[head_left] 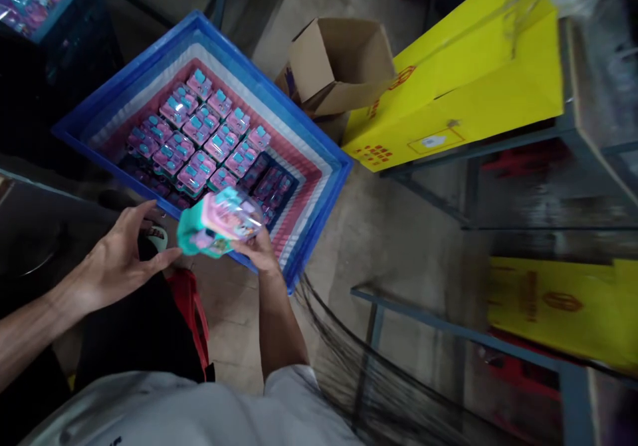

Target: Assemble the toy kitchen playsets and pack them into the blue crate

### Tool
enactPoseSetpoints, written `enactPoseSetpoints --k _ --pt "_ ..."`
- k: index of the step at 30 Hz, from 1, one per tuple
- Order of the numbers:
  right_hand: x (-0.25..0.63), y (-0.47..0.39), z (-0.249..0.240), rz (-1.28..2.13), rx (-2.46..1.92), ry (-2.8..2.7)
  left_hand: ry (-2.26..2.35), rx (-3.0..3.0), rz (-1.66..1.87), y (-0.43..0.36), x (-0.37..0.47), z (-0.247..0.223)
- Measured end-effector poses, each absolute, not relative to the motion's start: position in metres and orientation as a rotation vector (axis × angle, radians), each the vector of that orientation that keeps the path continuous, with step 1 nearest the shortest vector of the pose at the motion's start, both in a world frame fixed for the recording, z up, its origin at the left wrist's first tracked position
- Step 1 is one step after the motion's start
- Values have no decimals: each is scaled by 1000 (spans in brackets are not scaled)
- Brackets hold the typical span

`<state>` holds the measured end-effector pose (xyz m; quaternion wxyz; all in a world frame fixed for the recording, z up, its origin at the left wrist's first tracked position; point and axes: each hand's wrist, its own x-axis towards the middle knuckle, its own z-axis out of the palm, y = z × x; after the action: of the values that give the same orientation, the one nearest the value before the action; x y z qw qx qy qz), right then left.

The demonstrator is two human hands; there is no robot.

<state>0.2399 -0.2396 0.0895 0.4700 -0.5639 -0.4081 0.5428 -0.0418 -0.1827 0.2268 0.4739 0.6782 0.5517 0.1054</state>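
The left hand (119, 253) comes in from the lower left with its fingers spread and loosely curled, gripping nothing. Its fingertips point toward the toy pack (219, 223), and the forefinger tip sits just beside the pack's teal end; whether it touches is blurred and cannot be told.

The toy pack lies between the two hands, above the near edge of the blue crate (319, 200). It is a pink and teal pack under a clear plastic shell. Its long axis runs roughly sideways, tilted a little, with the teal end low toward the left fingertips and the clear, pink end raised toward the right, over the crate's near corner.

The right hand (259, 250) reaches up from below and grasps the pack from underneath at its right half, fingers closed around the underside and mostly hidden by the pack itself.

Beyond both sets of fingertips, inside the crate, rows of the same pink and teal packs (199, 140) lie flat side by side, filling most of the floor; a darker gap shows at the corner nearest the right fingers.

Farther right, well past the right hand, an open cardboard box (339, 60) stands on the concrete floor just behind the crate, and a yellow carton (473, 80) rests on a metal rack (573, 127) beside it.
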Motion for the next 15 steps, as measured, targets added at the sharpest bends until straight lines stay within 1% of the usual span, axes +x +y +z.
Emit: enactPoseSetpoints --k 4,8,12,15 --pt "275 -216 38 1086 -1686 -970 1222 1795 192 -204 -41 224" --pt "282 -184 -24 1028 -2013 -1066 1127 1834 142 -234 -45 212" --pt "270 -158 -80 1023 -2148 -1117 1128 1927 233 -259 -50 197" --pt "260 -140 -109 995 -2183 -1167 1214 2010 272 -269 -54 194"
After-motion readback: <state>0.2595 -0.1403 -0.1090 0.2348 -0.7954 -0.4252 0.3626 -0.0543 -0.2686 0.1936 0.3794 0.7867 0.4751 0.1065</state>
